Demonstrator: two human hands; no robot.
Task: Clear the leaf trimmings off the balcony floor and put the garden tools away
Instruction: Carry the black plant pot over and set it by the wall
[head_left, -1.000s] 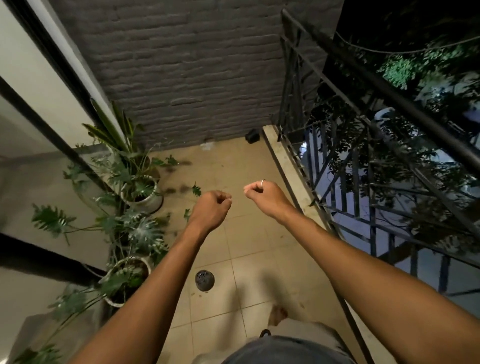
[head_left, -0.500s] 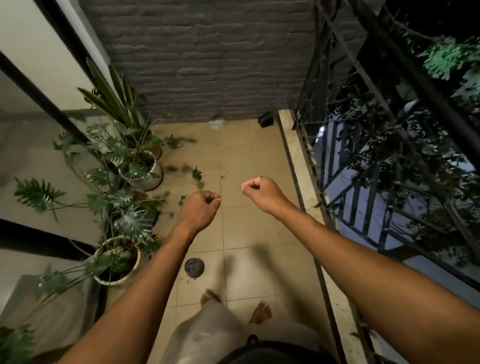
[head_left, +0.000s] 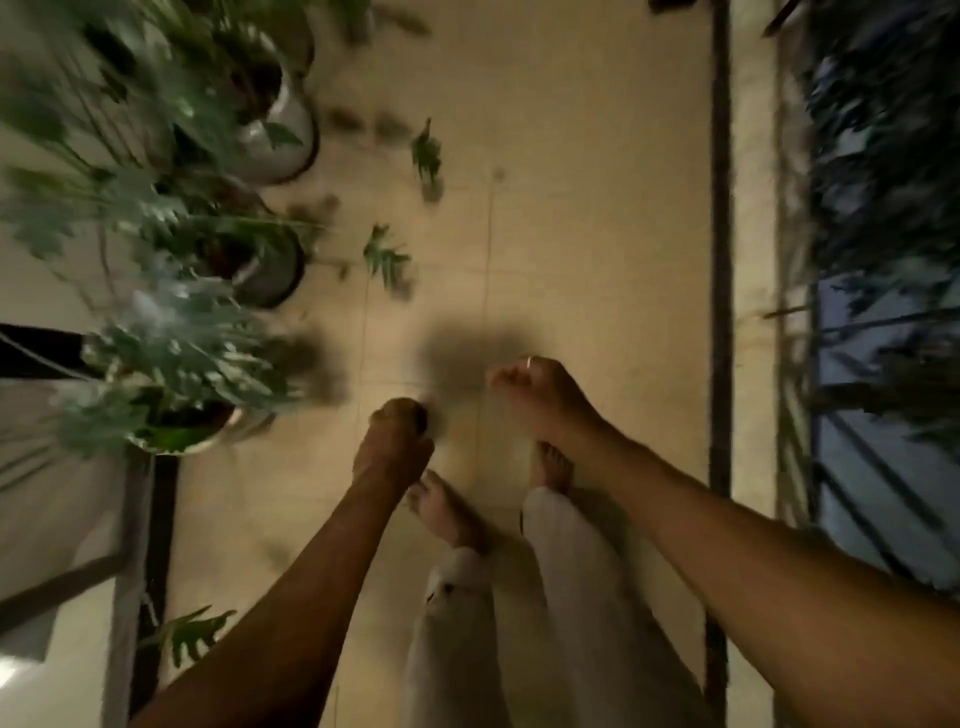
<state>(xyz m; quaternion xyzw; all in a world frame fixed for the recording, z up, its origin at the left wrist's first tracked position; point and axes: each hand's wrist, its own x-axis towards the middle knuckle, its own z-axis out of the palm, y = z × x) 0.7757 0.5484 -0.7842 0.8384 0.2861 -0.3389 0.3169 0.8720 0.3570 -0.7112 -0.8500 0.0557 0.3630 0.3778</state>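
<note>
The head view is blurred and looks straight down at the beige tiled balcony floor (head_left: 571, 234). My left hand (head_left: 397, 436) is curled into a fist with nothing visible in it, held out above the tiles. My right hand (head_left: 535, 389), a ring on one finger, is also fisted and holds nothing I can see. Two green leaves hang over the floor ahead of my hands, one (head_left: 427, 153) farther away, one (head_left: 384, 257) nearer, on stems from the pots. No garden tools are in sight.
Several potted plants (head_left: 171, 364) line the left side, leaves spilling over the floor. A dark metal railing (head_left: 719, 260) and its kerb run along the right. My bare feet (head_left: 441, 506) and pale trousers stand under my arms. Another leaf (head_left: 189, 631) shows at lower left.
The view has swung sharply downward from the brick wall to the floor at my feet. Both fists stay curled and side by side, now lower over the tiles.
</note>
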